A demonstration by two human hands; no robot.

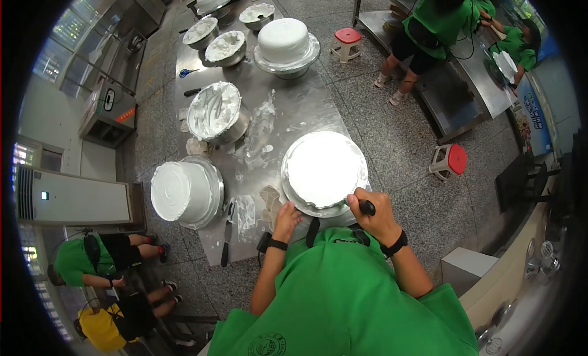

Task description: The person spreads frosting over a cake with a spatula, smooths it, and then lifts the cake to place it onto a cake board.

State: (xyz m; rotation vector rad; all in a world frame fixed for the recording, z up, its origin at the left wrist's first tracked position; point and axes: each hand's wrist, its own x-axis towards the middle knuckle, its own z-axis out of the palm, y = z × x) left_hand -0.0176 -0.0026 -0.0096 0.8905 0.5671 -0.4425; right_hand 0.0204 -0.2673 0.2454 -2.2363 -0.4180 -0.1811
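Head camera: a long metal table runs away from the person across a speckled floor, its top smeared with white cream. Along the left side I see a metal bowl of cream, a second white cake and a palette knife lying flat, with a crumpled cloth nearer the person. Red-topped stools stand to the right, and people in green and yellow shirts are about the room.

The cake directly before the person sits on a round stand by the table's near right end. It is round and coated white, its near edge somewhat ragged. The right hand is closed around a black-handled tool at that edge; the left hand is open, fingers loosely bent, beside the stand's rim.

Glare washes out the cake's top. I can't make out the tool's blade, nor whether the left fingertips touch the stand. At the far end, another cake's worker is cut off by the frame.
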